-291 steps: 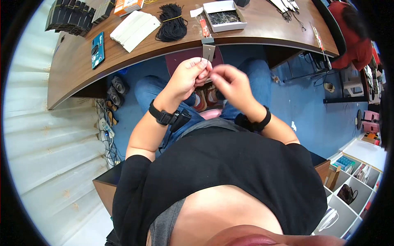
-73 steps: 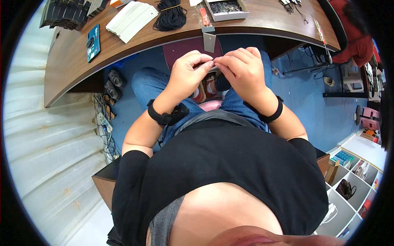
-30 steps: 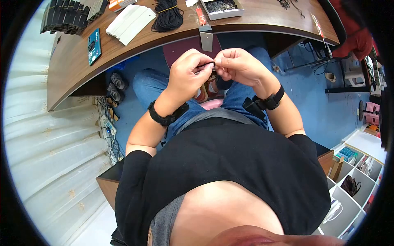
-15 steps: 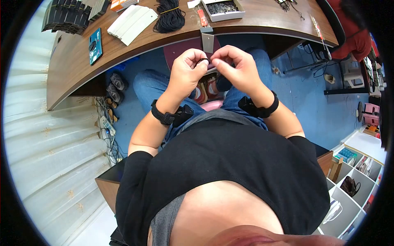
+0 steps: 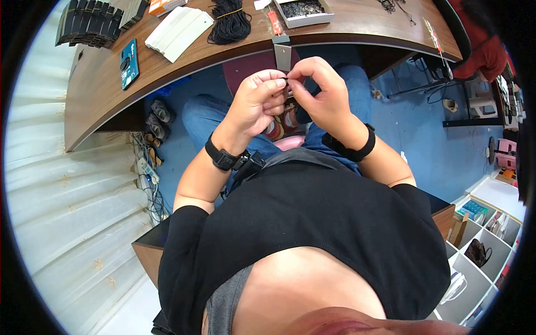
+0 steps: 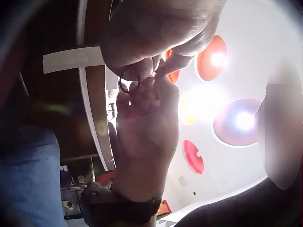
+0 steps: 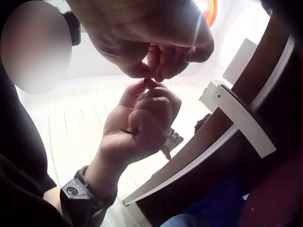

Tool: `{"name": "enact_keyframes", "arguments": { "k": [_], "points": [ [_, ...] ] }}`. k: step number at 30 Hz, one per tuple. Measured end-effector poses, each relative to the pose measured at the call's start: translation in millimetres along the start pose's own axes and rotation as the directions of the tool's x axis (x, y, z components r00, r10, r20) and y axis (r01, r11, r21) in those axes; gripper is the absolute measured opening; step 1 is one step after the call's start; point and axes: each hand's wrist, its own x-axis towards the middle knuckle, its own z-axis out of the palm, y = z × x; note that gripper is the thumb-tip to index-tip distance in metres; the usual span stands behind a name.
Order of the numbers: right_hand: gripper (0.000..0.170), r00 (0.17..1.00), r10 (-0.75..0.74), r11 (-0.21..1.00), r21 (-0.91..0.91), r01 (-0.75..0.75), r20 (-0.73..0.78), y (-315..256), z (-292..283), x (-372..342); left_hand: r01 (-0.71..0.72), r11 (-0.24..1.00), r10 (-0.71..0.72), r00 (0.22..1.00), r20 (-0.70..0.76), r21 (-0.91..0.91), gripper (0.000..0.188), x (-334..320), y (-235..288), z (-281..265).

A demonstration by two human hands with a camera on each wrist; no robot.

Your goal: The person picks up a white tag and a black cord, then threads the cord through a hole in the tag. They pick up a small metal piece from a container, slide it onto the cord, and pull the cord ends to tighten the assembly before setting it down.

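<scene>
Both hands meet in front of the lap, just below the desk edge. My left hand [image 5: 254, 103] pinches a thin black cord [image 5: 286, 80] between thumb and forefinger, its other fingers curled in below. From the right, my right hand [image 5: 324, 95] pinches the cord at the same spot with thumb and forefinger. In the left wrist view a small loop of the cord [image 6: 121, 85] hangs by the fingertips. A short piece of cord [image 7: 128, 131] shows against the left palm in the right wrist view. Fingers hide most of the cord.
On the brown desk [image 5: 379, 25] lie a tied bundle of black cords [image 5: 229, 25], a stack of white strips [image 5: 178, 33], a teal flat pack [image 5: 129, 64] and a white box [image 5: 310, 21] of small dark bits. A metal plate [image 5: 283, 57] juts from the desk edge.
Since half a second ago my left hand has turned so its palm and lower fingers show. My right thumb and forefinger have come together on the cord. Earlier, the right hand gripped it differently.
</scene>
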Motion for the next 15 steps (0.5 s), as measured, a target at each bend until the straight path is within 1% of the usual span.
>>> {"name": "enact_keyframes", "arguments": {
  "k": [2,3,5,8,11,13,15],
  "points": [
    [0.009,0.999,-0.038,0.999,-0.012,0.038,0.013,1.3,-3.2,0.2,0.005,0.999,-0.005,1.0,0.01,-0.033,0.009,1.5,1.4,0.8],
    [0.01,1.0,-0.003,1.0,0.011,0.003,0.011,1.4,-4.1,-0.2,0.008,0.999,-0.007,1.0,0.015,-0.049,0.009,2.1,2.2,1.5],
    [0.011,0.998,0.067,0.996,0.058,-0.067,0.01,0.7,-4.7,-1.7,-0.018,1.0,0.018,1.0,-0.012,-0.022,0.009,1.3,2.6,4.6],
    [0.012,0.987,0.163,0.961,0.227,-0.156,-0.011,4.9,-2.1,-6.3,-0.059,0.998,0.06,0.997,-0.04,0.026,0.01,0.8,2.2,4.0],
    [0.012,0.988,0.151,0.973,0.184,-0.142,-0.036,2.5,-1.9,-5.5,-0.102,0.989,0.11,0.991,-0.074,0.107,0.011,0.6,0.4,4.6],
    [0.012,0.996,0.055,0.998,0.002,-0.055,-0.075,3.5,-1.9,-4.8,-0.14,0.976,0.157,0.983,-0.095,0.17,0.012,1.5,-2.4,5.5],
    [0.012,0.997,-0.031,0.986,-0.167,0.018,-0.076,2.5,-3.1,-4.1,-0.19,0.955,0.22,0.969,-0.109,0.229,0.014,2.3,-6.0,5.4]
  ]
}}
